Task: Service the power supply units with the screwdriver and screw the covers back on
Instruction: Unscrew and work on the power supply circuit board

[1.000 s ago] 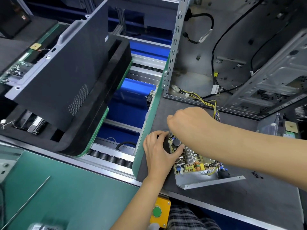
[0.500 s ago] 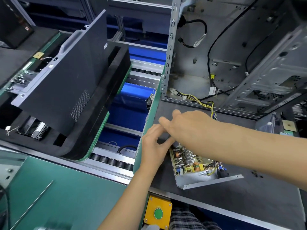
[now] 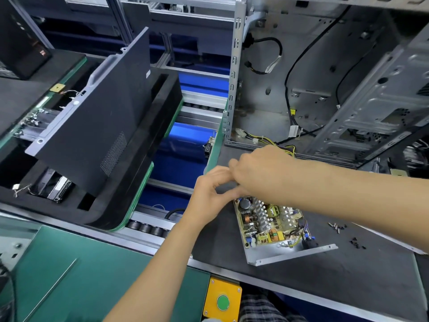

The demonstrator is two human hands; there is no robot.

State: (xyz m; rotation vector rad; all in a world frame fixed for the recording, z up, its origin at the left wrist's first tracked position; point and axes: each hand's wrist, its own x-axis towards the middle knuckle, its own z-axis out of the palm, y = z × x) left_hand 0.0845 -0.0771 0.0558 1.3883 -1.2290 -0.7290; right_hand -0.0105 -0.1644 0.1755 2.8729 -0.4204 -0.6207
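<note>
An open power supply unit [image 3: 267, 219] lies on the dark mat, its yellow circuit board bare in a grey metal base [image 3: 290, 254]; no cover is on it. My left hand [image 3: 209, 194] and my right hand [image 3: 262, 170] meet just above the unit's far left corner. Their fingers are curled and touch each other. Anything between the fingertips is hidden. Small black screws [image 3: 336, 227] lie loose on the mat to the right. No screwdriver shows in either hand.
An open grey computer case [image 3: 325, 89] with black and yellow wires [image 3: 262, 139] stands behind the unit. A black panel [image 3: 97, 126] leans in a foam tray at left, beyond a blue roller conveyor [image 3: 183, 154]. A yellow box with a green button [image 3: 222, 300] sits at the front edge.
Both hands have lifted off the unit's left end, where the left hand held a black part, and have come together slightly farther back and higher.
</note>
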